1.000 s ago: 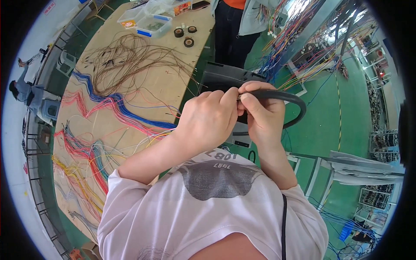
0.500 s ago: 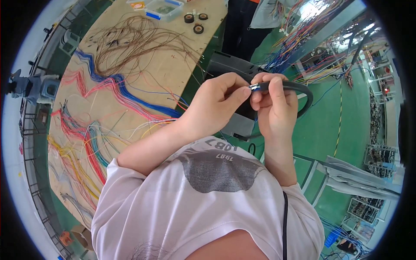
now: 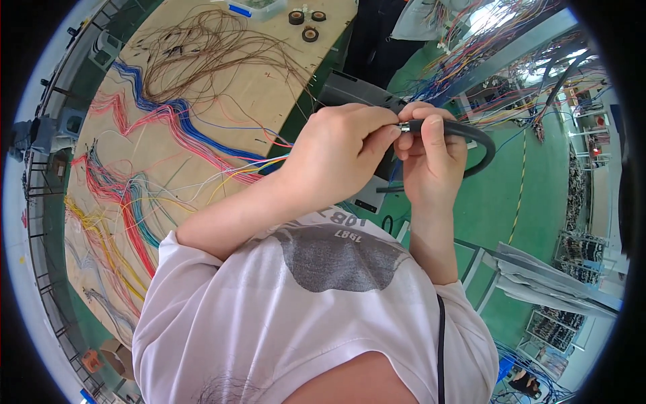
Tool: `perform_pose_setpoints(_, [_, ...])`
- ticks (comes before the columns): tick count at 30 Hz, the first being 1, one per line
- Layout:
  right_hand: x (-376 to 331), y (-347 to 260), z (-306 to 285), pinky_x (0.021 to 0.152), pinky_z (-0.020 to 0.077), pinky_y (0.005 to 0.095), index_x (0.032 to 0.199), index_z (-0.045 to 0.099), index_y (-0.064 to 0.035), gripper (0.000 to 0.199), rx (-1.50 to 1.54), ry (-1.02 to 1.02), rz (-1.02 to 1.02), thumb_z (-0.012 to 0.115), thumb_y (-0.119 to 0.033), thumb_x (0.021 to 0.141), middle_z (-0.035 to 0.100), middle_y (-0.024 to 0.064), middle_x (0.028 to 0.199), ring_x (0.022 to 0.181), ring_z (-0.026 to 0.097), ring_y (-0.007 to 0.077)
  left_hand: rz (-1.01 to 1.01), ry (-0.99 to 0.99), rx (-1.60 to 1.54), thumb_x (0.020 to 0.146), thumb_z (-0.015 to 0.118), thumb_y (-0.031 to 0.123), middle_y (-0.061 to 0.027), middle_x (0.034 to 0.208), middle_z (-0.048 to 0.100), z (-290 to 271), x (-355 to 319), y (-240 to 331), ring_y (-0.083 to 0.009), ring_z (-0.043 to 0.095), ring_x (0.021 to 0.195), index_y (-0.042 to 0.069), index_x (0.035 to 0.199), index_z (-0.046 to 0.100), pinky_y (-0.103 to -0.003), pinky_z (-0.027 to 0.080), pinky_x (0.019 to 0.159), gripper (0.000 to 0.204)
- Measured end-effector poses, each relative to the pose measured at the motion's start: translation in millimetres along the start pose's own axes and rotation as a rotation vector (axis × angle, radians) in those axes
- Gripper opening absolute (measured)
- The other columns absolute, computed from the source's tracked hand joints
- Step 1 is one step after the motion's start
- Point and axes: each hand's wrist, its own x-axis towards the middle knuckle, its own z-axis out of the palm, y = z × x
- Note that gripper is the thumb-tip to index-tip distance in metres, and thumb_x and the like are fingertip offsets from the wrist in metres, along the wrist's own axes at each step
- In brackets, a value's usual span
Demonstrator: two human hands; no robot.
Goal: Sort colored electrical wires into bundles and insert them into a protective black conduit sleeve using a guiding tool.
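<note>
A thick black cable point(image 3: 486, 149) loops out to the right, with a short pale, shiny stretch point(image 3: 405, 126) at its near end. My right hand point(image 3: 436, 161) is closed around the cable just behind that end, thumb along the top. My left hand point(image 3: 336, 151) is closed, its thumb and index finger pinching at the shiny tip; the other fingers curl out of sight. Thin coloured wires point(image 3: 272, 161) show beside the left wrist. The hand hides whether they run into the cable end.
Bundles of blue wires point(image 3: 202, 145), pink wires point(image 3: 178, 131) and brown wires point(image 3: 202, 57) lie on a wooden table point(image 3: 252, 111). Several tape rolls point(image 3: 309, 34) sit at its far edge. A dark grey box point(image 3: 350, 87) stands behind my hands, near another person point(image 3: 377, 40).
Both hands have shifted slightly right with the cable, still pinching its end. The left hand has turned a little, and the view has moved slightly.
</note>
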Motion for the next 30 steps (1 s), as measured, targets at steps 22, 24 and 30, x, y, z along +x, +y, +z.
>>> perform_pose_setpoints(22, [-13.7, 5.3, 9.2, 0.038, 0.0308, 0.0199, 0.084, 0.052, -0.0004, 0.029, -0.159, 0.146, 0.121, 0.036, -0.024, 0.089, 0.055, 0.0068, 0.074, 0.045, 0.043, 0.0082, -0.412, -0.145, -0.706, 0.088, 0.038, 0.025, -0.011, 0.078, 0.056, 21.0, 6.2, -5.1, -0.0107, 0.047, 0.053, -0.002, 0.097, 0.041, -0.023, 0.04, 0.046, 0.028])
perform_pose_setpoints(24, [-15.3, 12.1, 1.0, 0.038, 0.031, 0.0193, 0.084, 0.051, -0.0008, 0.027, -0.179, 0.093, 0.115, 0.036, -0.023, 0.089, 0.054, 0.0067, 0.07, 0.045, 0.043, 0.0083, -0.581, -0.245, -0.811, 0.087, 0.025, 0.048, -0.0073, 0.08, 0.05, 21.9, 10.6, -3.9, -0.0107, 0.044, 0.055, 0.002, 0.113, 0.032, -0.02, 0.032, 0.046, 0.054])
perform_pose_setpoints(30, [-10.8, -15.7, -12.8, 0.029, 0.0225, 0.0188, 0.078, 0.046, -0.0069, 0.028, -0.123, 0.105, 0.143, 0.038, -0.032, 0.088, 0.044, 0.0035, 0.057, 0.036, 0.031, 0.0054, -0.651, -0.847, -0.856, 0.085, 0.036, 0.045, -0.0031, 0.065, 0.049, 7.3, 31.1, -23.3, -0.0071, 0.038, 0.049, 0.002, 0.096, 0.045, -0.02, 0.03, 0.042, 0.045])
